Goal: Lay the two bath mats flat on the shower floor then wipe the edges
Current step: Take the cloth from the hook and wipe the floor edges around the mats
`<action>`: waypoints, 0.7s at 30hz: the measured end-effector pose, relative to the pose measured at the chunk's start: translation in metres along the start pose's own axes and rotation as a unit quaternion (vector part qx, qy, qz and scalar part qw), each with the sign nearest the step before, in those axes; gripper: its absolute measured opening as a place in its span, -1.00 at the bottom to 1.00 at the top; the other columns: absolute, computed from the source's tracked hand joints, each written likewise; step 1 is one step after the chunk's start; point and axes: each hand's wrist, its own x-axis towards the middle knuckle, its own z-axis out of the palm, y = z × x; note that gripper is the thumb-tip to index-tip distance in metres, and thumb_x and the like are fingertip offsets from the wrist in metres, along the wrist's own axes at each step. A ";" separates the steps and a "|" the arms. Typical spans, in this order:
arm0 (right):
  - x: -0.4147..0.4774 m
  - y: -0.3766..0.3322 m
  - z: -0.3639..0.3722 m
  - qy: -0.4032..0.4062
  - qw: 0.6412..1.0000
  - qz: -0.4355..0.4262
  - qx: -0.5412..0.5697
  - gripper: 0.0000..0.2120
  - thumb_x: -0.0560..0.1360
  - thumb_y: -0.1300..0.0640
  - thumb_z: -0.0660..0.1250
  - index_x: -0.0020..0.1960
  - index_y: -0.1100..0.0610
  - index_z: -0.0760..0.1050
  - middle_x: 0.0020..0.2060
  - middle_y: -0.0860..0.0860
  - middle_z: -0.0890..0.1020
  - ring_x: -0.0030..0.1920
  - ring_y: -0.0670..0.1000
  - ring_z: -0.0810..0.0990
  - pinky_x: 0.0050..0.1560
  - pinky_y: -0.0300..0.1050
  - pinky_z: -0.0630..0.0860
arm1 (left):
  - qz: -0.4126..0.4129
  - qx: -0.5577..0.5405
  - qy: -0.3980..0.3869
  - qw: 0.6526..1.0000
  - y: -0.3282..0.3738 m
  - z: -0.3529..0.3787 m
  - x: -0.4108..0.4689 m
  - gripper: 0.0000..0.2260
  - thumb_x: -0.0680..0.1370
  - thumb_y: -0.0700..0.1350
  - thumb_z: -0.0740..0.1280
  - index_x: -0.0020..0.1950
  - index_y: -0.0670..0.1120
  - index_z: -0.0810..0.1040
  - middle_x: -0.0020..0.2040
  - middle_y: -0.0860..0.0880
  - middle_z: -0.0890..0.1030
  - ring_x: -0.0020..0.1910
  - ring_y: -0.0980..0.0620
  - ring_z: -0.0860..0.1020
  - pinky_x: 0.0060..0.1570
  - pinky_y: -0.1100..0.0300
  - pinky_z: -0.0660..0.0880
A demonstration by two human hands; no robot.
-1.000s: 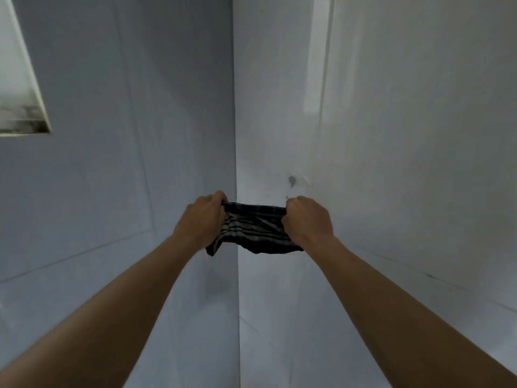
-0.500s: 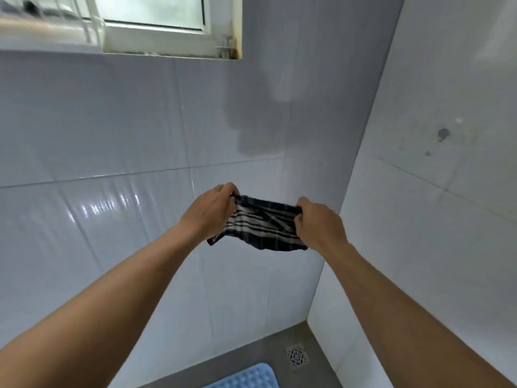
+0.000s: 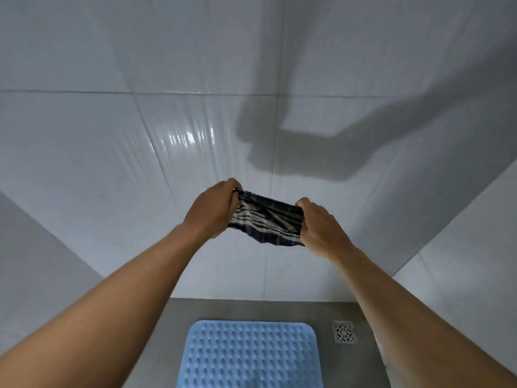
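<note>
A dark striped cloth (image 3: 265, 221) hangs stretched between both of my hands at chest height in front of the white tiled wall. My left hand (image 3: 211, 210) pinches its left end and my right hand (image 3: 321, 225) grips its right end. Below, a light blue bath mat (image 3: 249, 357) with a bumpy surface lies flat on the grey shower floor (image 3: 324, 312), its near part cut off by the frame's bottom edge. Only one mat is in view.
White glossy tiled walls (image 3: 112, 163) enclose the shower on the left, back and right. A square metal floor drain (image 3: 344, 332) sits in the floor just right of the mat, near the back right corner.
The view has tilted down from the wall corner and window to the back wall and floor. The blue mat and drain have come into sight. Both hands still hold the cloth taut.
</note>
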 end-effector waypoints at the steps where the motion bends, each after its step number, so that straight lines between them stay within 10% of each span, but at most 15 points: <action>1: 0.005 0.004 0.019 -0.014 1.000 -0.007 0.003 -0.78 0.53 0.31 0.11 0.10 0.07 0.37 -0.16 0.00 0.51 -0.14 0.09 0.53 -0.08 0.09 0.53 | -0.010 -0.001 -0.004 1.000 -0.014 0.014 -0.006 -0.81 0.67 -0.07 0.07 0.15 -0.02 0.45 -0.04 0.00 0.57 -0.10 -0.02 0.52 -0.09 0.04 0.45; 12: 0.038 0.086 0.287 -0.080 0.996 -0.031 -0.003 -0.56 0.51 0.35 0.19 0.29 0.00 0.22 -0.35 -0.01 0.43 -0.36 0.07 0.47 -0.39 -0.08 0.27 | -0.060 0.025 -0.035 0.997 -0.189 0.227 -0.068 -0.80 0.65 -0.11 0.07 0.14 -0.04 0.47 -0.09 -0.05 0.57 -0.14 -0.08 0.53 -0.12 0.01 0.46; 21: 0.043 0.179 0.526 -0.067 0.988 -0.133 -0.038 -0.71 0.48 0.42 0.21 0.04 0.11 0.52 -0.03 0.01 0.47 -0.22 0.08 0.49 -0.23 -0.09 0.38 | -0.068 0.047 -0.059 0.995 -0.321 0.422 -0.135 -0.81 0.65 -0.14 0.09 0.13 -0.07 0.48 -0.13 -0.02 0.55 -0.17 -0.08 0.48 -0.18 0.07 0.35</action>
